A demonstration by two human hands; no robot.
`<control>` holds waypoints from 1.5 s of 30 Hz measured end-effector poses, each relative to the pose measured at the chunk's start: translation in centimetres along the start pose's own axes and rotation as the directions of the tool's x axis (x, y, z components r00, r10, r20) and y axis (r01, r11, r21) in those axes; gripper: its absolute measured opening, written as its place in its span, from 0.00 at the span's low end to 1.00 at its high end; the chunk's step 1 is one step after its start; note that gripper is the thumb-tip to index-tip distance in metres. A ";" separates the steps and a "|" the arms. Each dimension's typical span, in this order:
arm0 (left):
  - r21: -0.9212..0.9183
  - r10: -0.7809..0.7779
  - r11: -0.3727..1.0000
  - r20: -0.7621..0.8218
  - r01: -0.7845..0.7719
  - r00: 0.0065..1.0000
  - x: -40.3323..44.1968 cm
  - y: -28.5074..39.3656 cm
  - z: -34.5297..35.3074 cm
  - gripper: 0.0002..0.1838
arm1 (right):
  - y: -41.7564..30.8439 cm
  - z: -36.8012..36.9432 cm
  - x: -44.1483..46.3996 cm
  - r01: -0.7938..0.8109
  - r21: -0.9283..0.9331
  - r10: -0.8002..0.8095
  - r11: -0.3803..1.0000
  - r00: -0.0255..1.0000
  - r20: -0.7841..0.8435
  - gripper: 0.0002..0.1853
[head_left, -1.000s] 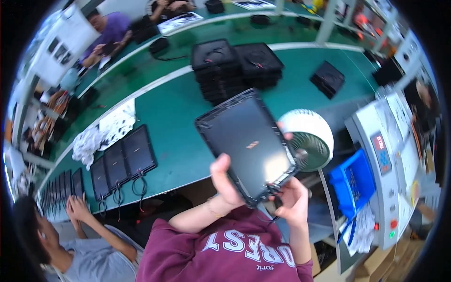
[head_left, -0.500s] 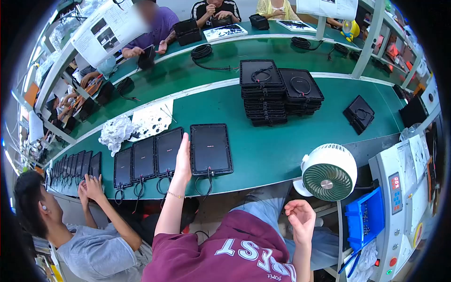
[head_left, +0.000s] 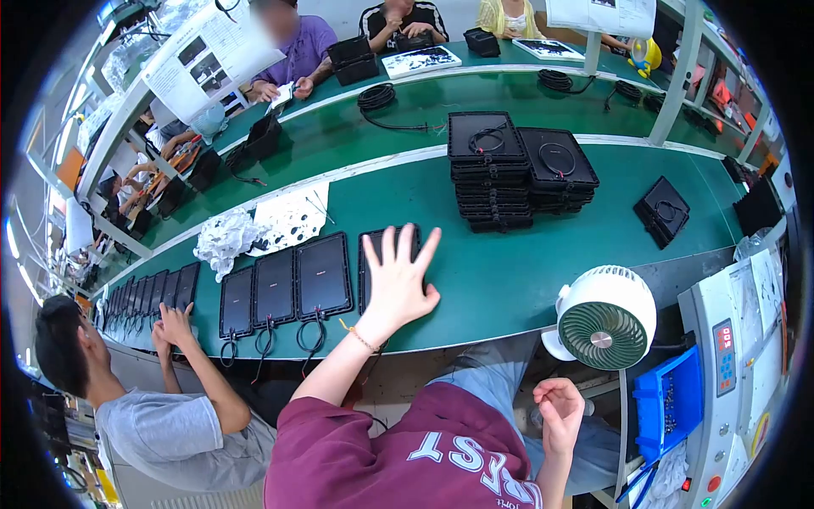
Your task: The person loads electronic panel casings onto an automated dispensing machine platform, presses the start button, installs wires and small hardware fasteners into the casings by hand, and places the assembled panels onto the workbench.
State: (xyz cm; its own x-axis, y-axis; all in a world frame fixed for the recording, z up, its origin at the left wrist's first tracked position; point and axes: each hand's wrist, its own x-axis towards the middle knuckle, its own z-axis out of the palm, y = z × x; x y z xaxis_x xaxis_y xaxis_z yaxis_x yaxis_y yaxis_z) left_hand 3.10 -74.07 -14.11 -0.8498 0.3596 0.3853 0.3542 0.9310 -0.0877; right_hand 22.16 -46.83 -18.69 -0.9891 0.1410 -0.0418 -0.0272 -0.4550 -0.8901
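Note:
My left hand (head_left: 398, 284) is spread wide over the rightmost black rectangular panel (head_left: 365, 293) in the row and hides most of it. I cannot tell whether the palm touches the panel. To its left, the nearest black panel (head_left: 324, 276) lies flat, its looped cable (head_left: 311, 336) hanging over the table's front edge. Two more black panels, one of them this one (head_left: 275, 284), lie side by side farther left. Over my lap, my right hand (head_left: 560, 416) is raised with loosely curled fingers, the thumb apart from them, and nothing visible in it.
Stacks of black panels (head_left: 492, 165) stand behind my left hand. A white fan (head_left: 606, 318) is at the front edge, beside a blue bin (head_left: 670, 403) of small parts. A co-worker (head_left: 170, 416) sits at left by more panels. Crumpled white wrap (head_left: 227, 242) lies farther back.
My left hand has turned from edge-on to spread over the rightmost panel. My right hand stays raised. Across the table, a person's black box is set down and a white item is held.

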 end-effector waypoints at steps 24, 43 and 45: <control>-0.981 0.568 0.099 -0.083 -0.168 0.819 17.9 21.4 -5.9 0.12 | -14.9 -6.5 -9.1 0.355 -0.602 -0.614 0.716 0.730 -0.300 0.06; -0.957 0.045 0.289 0.037 0.022 0.998 40.2 36.2 19.5 0.11 | -16.3 -15.0 -5.2 -0.119 -0.991 -0.207 -0.056 0.973 -0.105 0.12; -0.929 0.228 -0.199 0.266 0.312 0.937 39.3 34.6 17.0 0.10 | -15.8 -15.7 -4.3 -0.115 -0.993 -0.177 -0.008 0.978 -0.112 0.11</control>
State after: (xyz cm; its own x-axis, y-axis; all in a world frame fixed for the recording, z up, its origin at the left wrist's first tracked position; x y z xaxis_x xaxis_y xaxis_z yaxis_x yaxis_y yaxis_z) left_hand -24.67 -26.70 -17.66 -0.8187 0.5660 0.0969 0.0272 -0.1303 0.9911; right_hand 29.14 -26.49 -11.60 -0.9463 0.3166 0.0655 0.2576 0.8607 -0.4390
